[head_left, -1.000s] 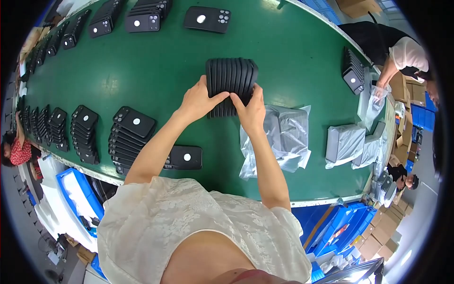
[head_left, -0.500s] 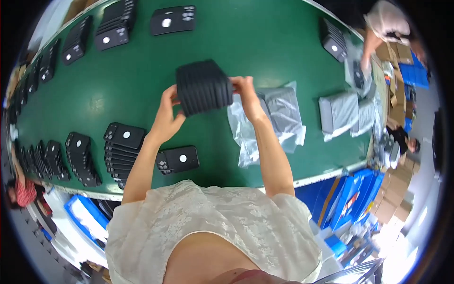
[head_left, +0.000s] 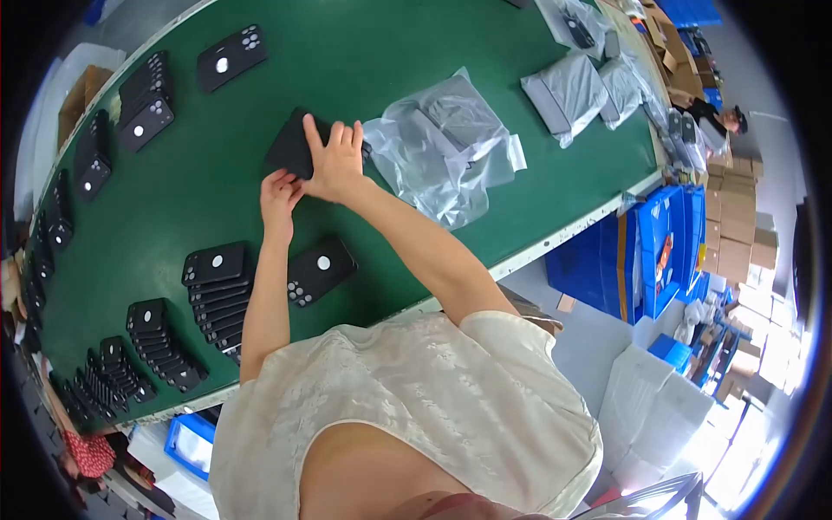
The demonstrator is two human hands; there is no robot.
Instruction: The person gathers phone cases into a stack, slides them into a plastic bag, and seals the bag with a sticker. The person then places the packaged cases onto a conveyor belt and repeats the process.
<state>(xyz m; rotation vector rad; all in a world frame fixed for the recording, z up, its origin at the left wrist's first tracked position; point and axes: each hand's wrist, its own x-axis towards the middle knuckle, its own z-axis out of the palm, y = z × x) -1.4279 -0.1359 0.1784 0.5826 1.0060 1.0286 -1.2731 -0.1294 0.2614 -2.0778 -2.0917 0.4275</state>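
A stack of black phone cases (head_left: 290, 147) is between my hands over the green table (head_left: 208, 182). My left hand (head_left: 279, 192) is at its near edge, fingers bent against it. My right hand (head_left: 334, 163) lies over its right side, fingers spread and touching it. Close to my forearms, a black case with a white round sticker (head_left: 322, 270) lies flat. Left of it is a fanned pile of similar cases (head_left: 217, 282). Clear plastic bags with a grey packet inside (head_left: 459, 130) rest right of my right hand.
More fanned case piles (head_left: 165, 342) line the near left edge, others (head_left: 147, 104) the far left. One case (head_left: 232, 59) lies at the far side. Wrapped grey packets (head_left: 565, 97) are at the right. Blue bins (head_left: 663, 251) stand beyond the table edge; a person (head_left: 711, 117) is farther off.
The view has turned and shifted. The case stack has tilted and come down toward the table. My right hand has moved from its side to over it, fingers spreading.
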